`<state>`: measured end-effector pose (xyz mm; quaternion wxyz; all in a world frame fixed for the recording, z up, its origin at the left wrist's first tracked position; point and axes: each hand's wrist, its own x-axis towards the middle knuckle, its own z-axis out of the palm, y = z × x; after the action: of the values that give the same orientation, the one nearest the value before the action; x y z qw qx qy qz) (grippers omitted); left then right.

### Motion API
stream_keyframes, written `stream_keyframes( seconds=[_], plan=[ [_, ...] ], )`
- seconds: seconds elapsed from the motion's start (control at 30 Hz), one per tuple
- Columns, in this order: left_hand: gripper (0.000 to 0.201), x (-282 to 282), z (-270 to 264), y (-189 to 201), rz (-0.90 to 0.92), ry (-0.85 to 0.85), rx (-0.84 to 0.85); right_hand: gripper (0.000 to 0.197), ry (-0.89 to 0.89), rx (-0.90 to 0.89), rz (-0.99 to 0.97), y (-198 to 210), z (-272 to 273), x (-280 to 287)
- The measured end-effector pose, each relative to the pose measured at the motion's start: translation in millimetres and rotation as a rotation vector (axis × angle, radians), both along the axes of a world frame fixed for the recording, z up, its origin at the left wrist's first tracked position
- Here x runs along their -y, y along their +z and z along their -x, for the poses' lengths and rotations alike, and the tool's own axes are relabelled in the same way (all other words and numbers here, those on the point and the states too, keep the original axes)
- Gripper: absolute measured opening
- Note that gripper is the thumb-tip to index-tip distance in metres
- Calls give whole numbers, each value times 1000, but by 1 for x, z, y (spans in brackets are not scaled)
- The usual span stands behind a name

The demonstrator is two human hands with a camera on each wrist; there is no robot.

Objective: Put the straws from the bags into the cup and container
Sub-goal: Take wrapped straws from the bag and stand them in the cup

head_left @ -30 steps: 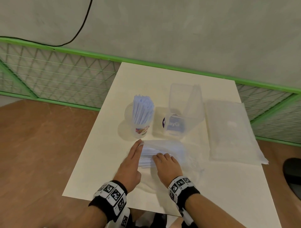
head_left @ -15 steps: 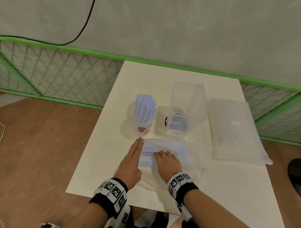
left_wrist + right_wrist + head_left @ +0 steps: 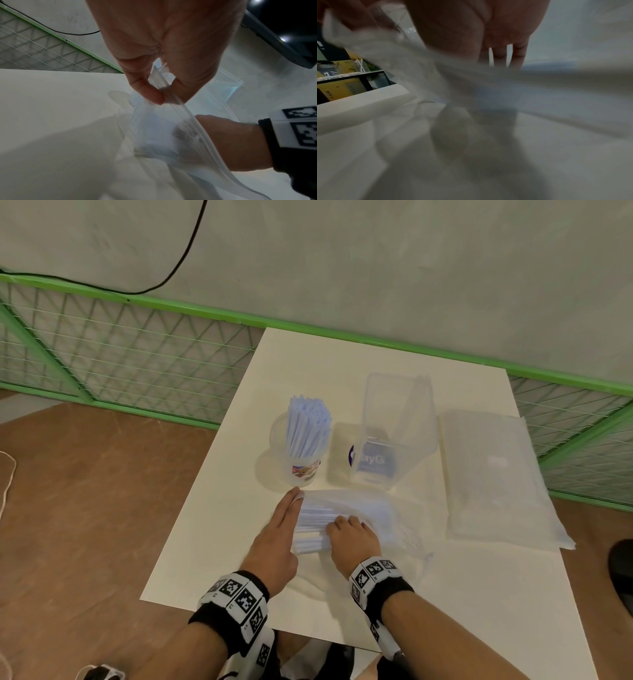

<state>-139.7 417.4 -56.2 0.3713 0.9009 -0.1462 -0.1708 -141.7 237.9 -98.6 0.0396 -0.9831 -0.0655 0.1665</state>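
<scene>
A clear zip bag (image 3: pixel 373 515) of pale blue straws (image 3: pixel 313 522) lies on the white table (image 3: pixel 212 542), in front of the cup and the container. My left hand (image 3: pixel 279 530) pinches the bag's open zip edge (image 3: pixel 173 94) between thumb and fingers. My right hand (image 3: pixel 349 537) is inside the bag's mouth, its fingers (image 3: pixel 500 54) curled over the straw bundle (image 3: pixel 547 66). The plastic cup (image 3: pixel 303 470) stands packed with upright straws. To its right the clear container (image 3: pixel 394 405) holds a few straws leaning against its right wall.
A stack of flat clear bags (image 3: pixel 493 477) lies at the table's right side. A green mesh fence (image 3: pixel 137 361) and a grey wall run behind the table. Brown floor lies to the left, with a dark shoe (image 3: pixel 621 570) at the right.
Both hands stay at the bag's mouth with hardly any movement. Only the head view has shifted a little.
</scene>
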Motion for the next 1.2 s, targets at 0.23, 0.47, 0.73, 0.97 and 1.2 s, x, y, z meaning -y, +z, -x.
stream_keyframes(
  seconds=[0.23,0.47,0.73,0.97,1.2],
  plan=[
    [105,1,-1,3,-11,11,-20,37,-4,-44,7,-1,-1,0],
    [106,-1,-1,3,-28,21,-30,38,36,-140,69,0,-4,1],
    [104,1,1,6,-15,23,-31,38,99,-124,112,0,3,1],
    [104,-2,-1,6,12,18,-3,41,28,-167,-27,7,19,13],
    [104,3,1,5,20,22,-17,44,34,-231,-58,8,28,21]
  ],
)
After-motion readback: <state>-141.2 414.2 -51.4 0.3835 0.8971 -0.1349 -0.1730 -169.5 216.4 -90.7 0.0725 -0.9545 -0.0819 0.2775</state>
